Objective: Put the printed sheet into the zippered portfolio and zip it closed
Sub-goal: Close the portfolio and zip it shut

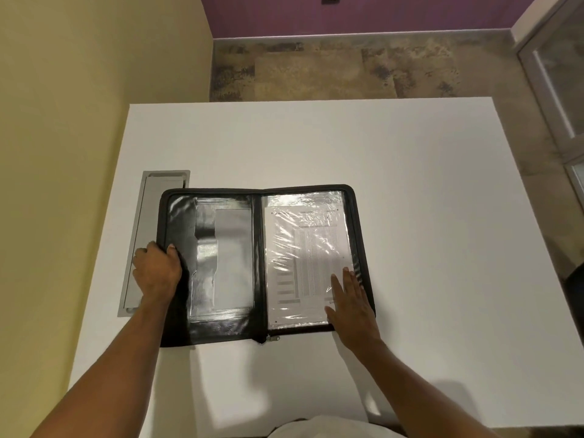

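Note:
A black zippered portfolio (258, 248) lies open flat on the white table (410, 184). Its right half holds the printed sheet (306, 254) under a clear plastic sleeve. Clear pockets fill the left half. My left hand (156, 271) grips the portfolio's left edge, thumb on the inside of the cover. Laid flat with fingers apart, my right hand (350, 306) rests on the sheet's lower right corner. The zipper pull (271, 338) sits at the bottom of the spine.
A grey metal cable hatch (142, 216) is set into the table at the left, partly under the portfolio. A yellow wall runs along the left side. Floor and a glass door lie beyond the far and right table edges.

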A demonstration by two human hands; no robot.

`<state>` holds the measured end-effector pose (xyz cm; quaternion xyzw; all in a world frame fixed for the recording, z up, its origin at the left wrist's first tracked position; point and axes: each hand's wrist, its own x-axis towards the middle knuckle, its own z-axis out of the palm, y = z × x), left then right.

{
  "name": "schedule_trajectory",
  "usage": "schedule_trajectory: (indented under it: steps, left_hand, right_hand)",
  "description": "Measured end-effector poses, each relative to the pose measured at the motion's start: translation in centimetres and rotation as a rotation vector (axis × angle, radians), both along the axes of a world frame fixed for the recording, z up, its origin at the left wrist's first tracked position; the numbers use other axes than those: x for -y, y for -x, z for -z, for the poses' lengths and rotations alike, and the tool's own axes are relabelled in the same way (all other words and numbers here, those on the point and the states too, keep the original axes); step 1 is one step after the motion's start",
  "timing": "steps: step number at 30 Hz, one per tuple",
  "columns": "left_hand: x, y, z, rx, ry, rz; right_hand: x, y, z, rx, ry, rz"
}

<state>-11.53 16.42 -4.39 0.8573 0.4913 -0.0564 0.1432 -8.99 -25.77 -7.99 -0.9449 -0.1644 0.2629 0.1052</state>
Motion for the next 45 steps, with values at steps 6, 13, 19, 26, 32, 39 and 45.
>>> schedule_trajectory:
  steps: [6,13,19,26,32,39,45]
  left_hand:
    - [1.7,-0.7,-2.5,0.115,0.063,0.066]
    - [5.8,-1.4,-6.1,0.214,0.076,0.113]
    - [9.5,-1.3,-8.9,0.243,0.091,0.114]
    - [14.2,-2.5,-12.9,0.32,0.117,0.207]
    - [20.0,-4.8,-15.8,0.453,0.268,0.288]
    - [26.4,-6.1,-16.2,0.597,0.604,0.322]
    - [30.4,-4.8,-11.7,0.511,0.694,0.588]
  right_hand:
    - [3.1,-0.1,-0.2,0.007,-0.004,0.019]
    - [6.5,0.6,-0.4,0.03,0.039,0.043]
    - [9.5,1.4,-0.9,0.049,0.028,0.035]
    - [9.1,0.4,-4.2,0.134,-0.033,0.068]
    - [1.0,-0.5,-12.9,0.06,-0.702,0.265]
    - [-1.9,-1.5,-18.3,-0.035,-0.831,0.261]
    - [3.1,-2.9,-15.8,0.123,-0.816,0.464]
